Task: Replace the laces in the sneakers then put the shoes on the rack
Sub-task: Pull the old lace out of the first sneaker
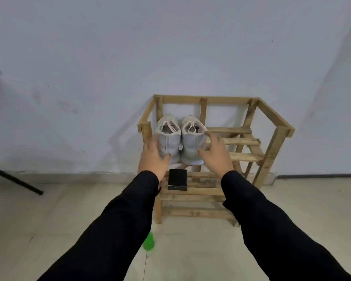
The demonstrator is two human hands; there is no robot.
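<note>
Sneakers (pixel 179 138) sit laced on the rack (pixel 249 141) — both hands, left (pixel 153 157) and right (pixel 216 154), fingers spread, touching their heels; next, probably grasp or release.

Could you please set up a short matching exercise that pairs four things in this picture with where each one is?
Things:
1. sneakers
2. black box
3. green cup
4. left hand

Places:
A. on the floor in front of the rack
B. against the heel of the left-side shoe
C. on the rack's top shelf
D. on the rack's lower shelf

Pairs: 1-C, 2-D, 3-A, 4-B
</note>
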